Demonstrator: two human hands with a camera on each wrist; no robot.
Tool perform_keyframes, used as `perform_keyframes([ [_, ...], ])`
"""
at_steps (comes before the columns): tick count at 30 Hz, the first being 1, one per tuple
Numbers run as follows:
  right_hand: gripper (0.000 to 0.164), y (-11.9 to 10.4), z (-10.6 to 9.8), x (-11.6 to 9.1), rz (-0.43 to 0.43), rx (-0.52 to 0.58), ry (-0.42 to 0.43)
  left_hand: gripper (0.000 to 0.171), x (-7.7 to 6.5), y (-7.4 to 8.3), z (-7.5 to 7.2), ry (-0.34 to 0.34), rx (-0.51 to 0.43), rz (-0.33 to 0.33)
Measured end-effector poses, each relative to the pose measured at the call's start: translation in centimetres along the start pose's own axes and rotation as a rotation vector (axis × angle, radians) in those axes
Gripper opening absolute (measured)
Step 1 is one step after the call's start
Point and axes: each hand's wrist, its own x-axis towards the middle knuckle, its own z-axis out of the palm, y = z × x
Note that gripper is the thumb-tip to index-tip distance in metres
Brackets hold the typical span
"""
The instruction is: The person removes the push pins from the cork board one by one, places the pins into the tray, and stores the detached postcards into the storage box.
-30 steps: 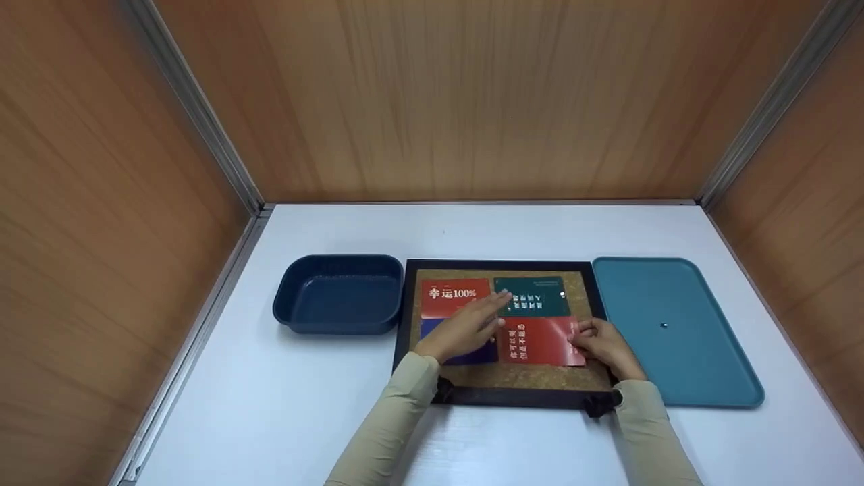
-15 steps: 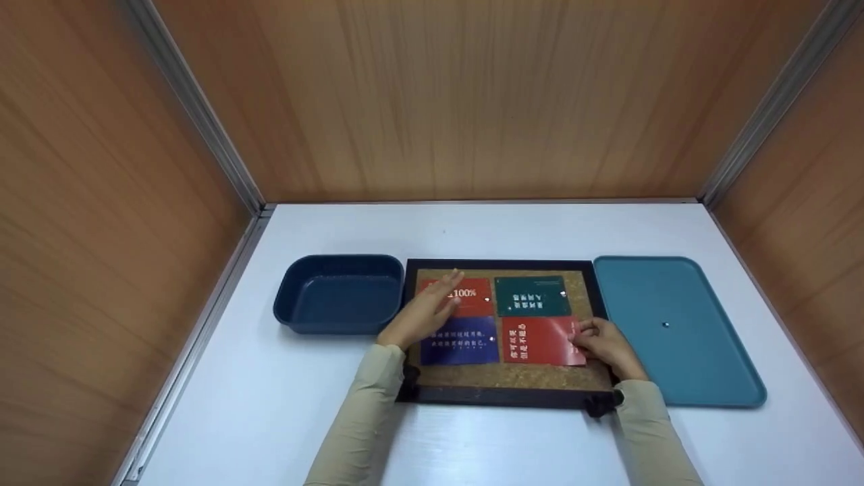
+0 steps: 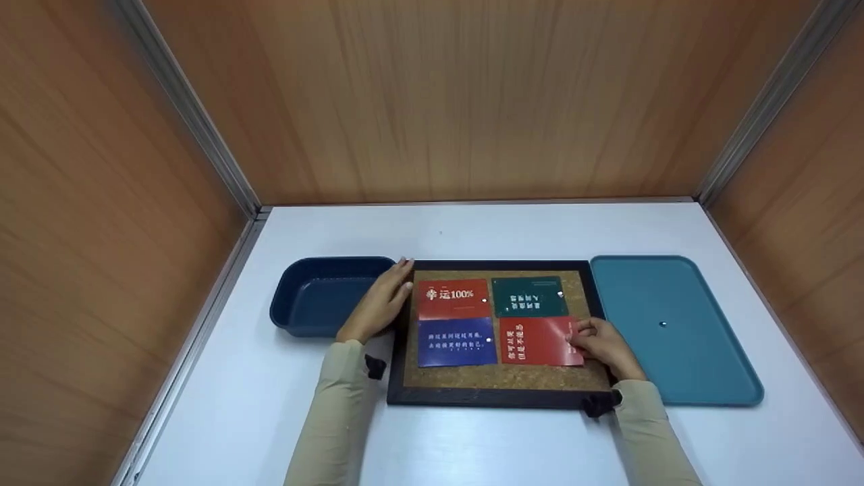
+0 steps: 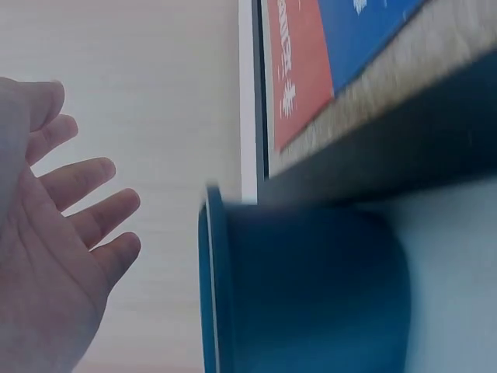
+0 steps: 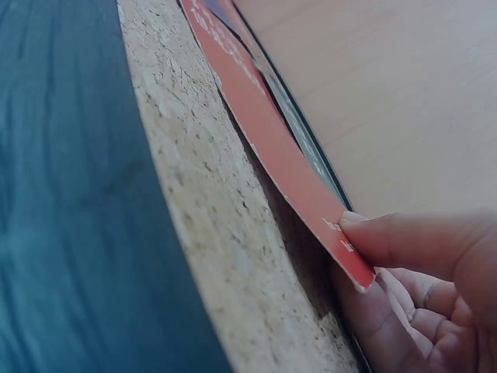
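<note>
My right hand (image 3: 606, 345) pinches the right edge of a red card (image 3: 536, 347) between thumb and fingers. In the right wrist view, that end of the red card (image 5: 287, 175) is lifted off the cork. The card lies at the lower right of a black-framed cork board (image 3: 499, 397). Another red card (image 3: 452, 309), a green card (image 3: 526, 287) and a blue card (image 3: 449, 354) lie on the cork, each with a small shiny pin. My left hand (image 3: 374, 305) hovers with fingers extended over the right side of a dark blue basin (image 3: 297, 327), beside the board.
A flat teal tray (image 3: 675, 351) adjoins the board's right side, with one small shiny pin (image 3: 663, 324) on it. The white table (image 3: 223, 405) is bounded by wood-grain panels (image 3: 472, 101) at the back and both sides.
My left hand has moved left from above the cards, past the board's left edge to the basin, uncovering the blue and left red cards. My right hand keeps its pinch on the red card.
</note>
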Motion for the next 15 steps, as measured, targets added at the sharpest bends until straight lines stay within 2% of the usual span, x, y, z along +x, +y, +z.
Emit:
perform_keyframes([
  [5,0.036,0.0,0.0,0.0,-0.006,0.005,0.008,0.049,-0.6,-1.5,-1.4,0.062,-0.025,-0.024],
  [11,0.034,0.2,0.1,0.0,-0.019,0.01,0.016,0.05,-1.6,-3.6,-3.5,0.1,-0.069,-0.086],
  [15,0.038,0.1,0.0,0.0,-0.005,0.001,0.009,0.051,-2.2,-4.7,-4.9,0.126,-0.078,-0.105],
])
